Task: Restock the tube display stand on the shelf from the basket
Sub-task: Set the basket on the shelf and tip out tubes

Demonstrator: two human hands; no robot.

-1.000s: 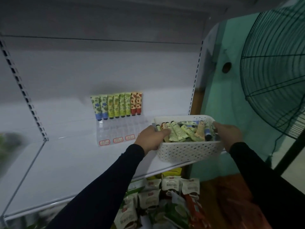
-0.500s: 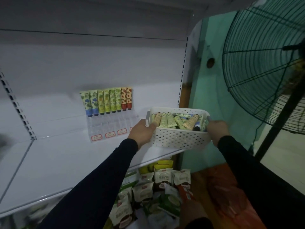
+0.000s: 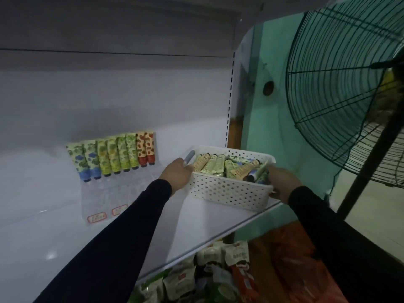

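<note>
A white perforated basket full of loose tubes sits at the right end of the white shelf. My left hand grips its left rim and my right hand grips its right end. To the left stands a clear tube display stand with red price labels along its front. Only its back row is filled, with several upright tubes in blue, green and red prints. The front rows of the stand are bare.
A large dark green standing fan with its pole rises close on the right. Snack packets fill the shelf below. A perforated shelf upright marks the shelf's right end, with a teal wall behind.
Both hands have carried the basket forward and set it down at the right end of the shelf. The view has shifted to the right.
</note>
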